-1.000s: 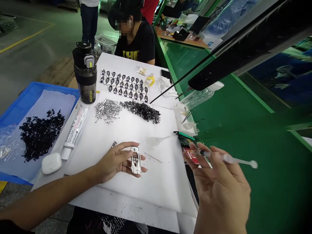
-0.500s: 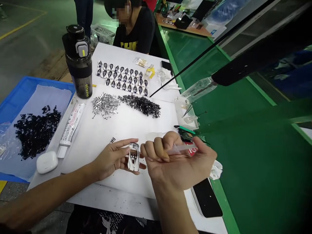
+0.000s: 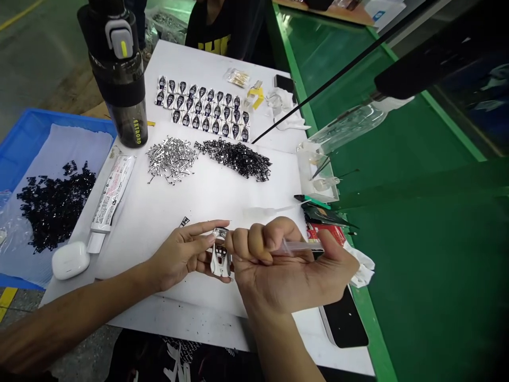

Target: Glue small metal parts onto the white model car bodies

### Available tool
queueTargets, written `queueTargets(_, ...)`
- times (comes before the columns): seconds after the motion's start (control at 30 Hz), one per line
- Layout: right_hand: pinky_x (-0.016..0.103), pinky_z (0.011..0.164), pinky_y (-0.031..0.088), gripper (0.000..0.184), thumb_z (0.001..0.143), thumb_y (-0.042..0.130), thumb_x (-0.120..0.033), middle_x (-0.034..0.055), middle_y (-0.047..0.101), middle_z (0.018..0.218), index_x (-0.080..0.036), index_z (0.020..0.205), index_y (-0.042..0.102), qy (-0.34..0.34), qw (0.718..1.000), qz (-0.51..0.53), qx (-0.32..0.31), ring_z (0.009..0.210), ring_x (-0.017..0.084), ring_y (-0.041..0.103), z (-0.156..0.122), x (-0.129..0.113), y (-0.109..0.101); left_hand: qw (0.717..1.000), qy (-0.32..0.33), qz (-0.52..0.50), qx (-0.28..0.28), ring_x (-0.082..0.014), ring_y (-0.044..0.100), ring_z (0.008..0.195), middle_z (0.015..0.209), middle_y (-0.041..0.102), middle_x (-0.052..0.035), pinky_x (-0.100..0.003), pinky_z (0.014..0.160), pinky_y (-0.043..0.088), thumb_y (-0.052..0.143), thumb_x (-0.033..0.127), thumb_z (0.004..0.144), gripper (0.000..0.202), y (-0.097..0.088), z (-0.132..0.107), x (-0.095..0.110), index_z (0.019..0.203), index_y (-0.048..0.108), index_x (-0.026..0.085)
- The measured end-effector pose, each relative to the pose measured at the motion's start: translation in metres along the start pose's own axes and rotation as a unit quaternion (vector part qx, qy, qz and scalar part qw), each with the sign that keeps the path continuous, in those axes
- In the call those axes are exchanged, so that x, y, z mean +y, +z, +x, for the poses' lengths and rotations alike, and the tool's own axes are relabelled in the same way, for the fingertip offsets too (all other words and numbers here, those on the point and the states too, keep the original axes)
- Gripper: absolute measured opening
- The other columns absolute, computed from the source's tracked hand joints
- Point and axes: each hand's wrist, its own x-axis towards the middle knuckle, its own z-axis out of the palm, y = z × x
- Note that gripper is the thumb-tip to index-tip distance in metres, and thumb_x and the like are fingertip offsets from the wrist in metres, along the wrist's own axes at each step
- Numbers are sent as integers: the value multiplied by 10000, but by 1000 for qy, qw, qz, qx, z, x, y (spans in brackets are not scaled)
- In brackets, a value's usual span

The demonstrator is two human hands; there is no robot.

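My left hand pinches a small white and silver toy car body between thumb and fingers, its dark cut-out middle turned up. Curled around a translucent plastic syringe is my right hand, the thumb pressed at the plunger's end. The syringe's tip is hidden by the fingers, which are up against the car body's right edge. One loose black part lies just beyond my left hand. Farther off are a pile of black parts and a pile of silver parts.
Rows of small car bodies lie at the back. A dark bottle, a white tube and a white case stand left, beside a blue tray. A phone lies right. Another person sits opposite.
The view has tilted down and shifted slightly. My right fingers have come closer over the upper right of the car body; both hands keep their holds.
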Motion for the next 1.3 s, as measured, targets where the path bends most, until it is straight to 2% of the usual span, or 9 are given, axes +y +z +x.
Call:
queueTargets(0.23, 227, 364, 265, 480, 798, 549, -598, -65, 244, 400, -197, 534, 556, -13, 1000, -5, 12, 354, 82, 209, 1, 2, -1, 1000, -4, -6, 10, -184, 740, 715, 926, 744, -59, -437, 733, 657, 716, 245, 907, 372, 0, 0, 0, 1277, 707, 207)
queueTargets(0.57, 217, 356, 249, 483, 806, 557, -580, -67, 226, 395, -195, 517, 535, -25, 999, -9, 29, 352, 78, 195, 1, 2, 0, 1000, -6, -15, 16, -198, 749, 725, 918, 752, -59, -436, 731, 658, 747, 247, 885, 355, 2, 0, 1, 1239, 731, 218)
queueTargets(0.87, 216, 339, 258, 473, 788, 562, -577, -67, 230, 386, -197, 508, 550, -9, 999, -7, 40, 341, 76, 192, 3, 0, -2, 1000, -7, -22, 13, -196, 755, 731, 912, 757, -64, -434, 731, 666, 763, 259, 876, 361, 2, -1, 0, 1235, 737, 226)
queueTargets(1.03, 222, 351, 268, 470, 796, 555, -575, -67, 232, 386, -198, 515, 558, -31, 998, -17, 42, 347, 79, 200, 2, 0, 0, 1000, -7, -22, 16, -197, 754, 735, 948, 757, -62, -435, 735, 662, 763, 250, 874, 352, 2, -1, 0, 1225, 741, 226)
queueTargets(1.17, 227, 370, 268, 480, 824, 532, -570, -62, 251, 388, -197, 526, 569, -56, 997, -30, 37, 350, 83, 218, -1, 1, 0, 1000, -3, -22, 18, -198, 750, 753, 971, 747, -58, -444, 736, 660, 773, 248, 864, 358, 2, 0, 1, 1220, 740, 223)
queueTargets(1.3, 247, 413, 306, 503, 853, 513, -602, -55, 289, 413, -197, 570, 605, -66, 997, -49, -3, 373, 92, 261, -6, 3, -2, 1000, -5, -17, 15, -189, 743, 756, 947, 743, -56, -429, 732, 659, 790, 278, 851, 387, 2, 1, 1, 1230, 734, 223)
